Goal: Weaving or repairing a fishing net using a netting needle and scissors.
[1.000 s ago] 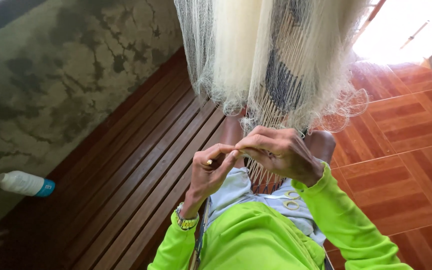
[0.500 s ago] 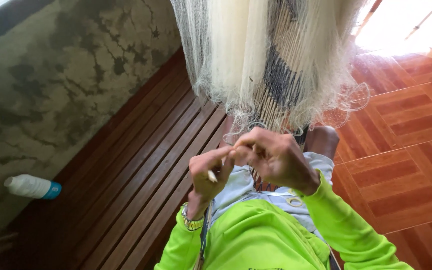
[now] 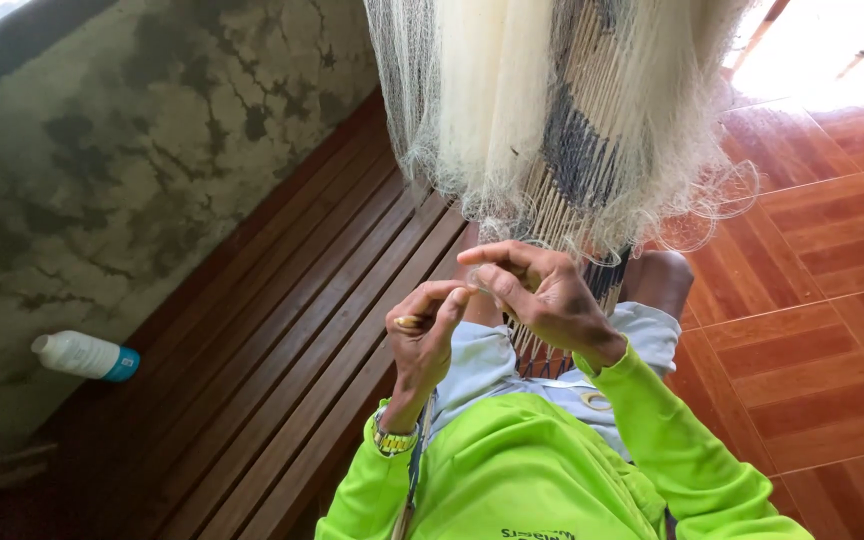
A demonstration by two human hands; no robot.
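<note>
A pale, fine-meshed fishing net (image 3: 552,110) hangs from the top of the view at about twelve o'clock, bunched into thick folds, its frayed lower hem ending just above the two hands. The left hand (image 3: 422,335) is raised with its fingers (image 3: 444,298) curled inward and pinched together at the tips; a small yellowish tool (image 3: 407,322) lies tucked against them, though its exact kind cannot be told. A gold-toned wristwatch (image 3: 392,438) sits on that wrist. The right hand (image 3: 542,295), just to the three o'clock side of the left, has its fingers bent and closed on a thin strand of the net's lower edge (the thread itself is nearly too fine to make out). The fingertips of both hands nearly meet in the middle.

Both arms wear bright lime-green sleeves (image 3: 652,440), and light grey shorts (image 3: 482,365) cover the lap below the hands. The person sits on a dark slatted wooden bench (image 3: 282,340) running from seven o'clock up to twelve. At nine o'clock a white plastic bottle with a blue cap (image 3: 85,356) lies on its side against the stained concrete wall (image 3: 132,150). Reddish-brown floor tiles (image 3: 812,330) spread out at three o'clock.
</note>
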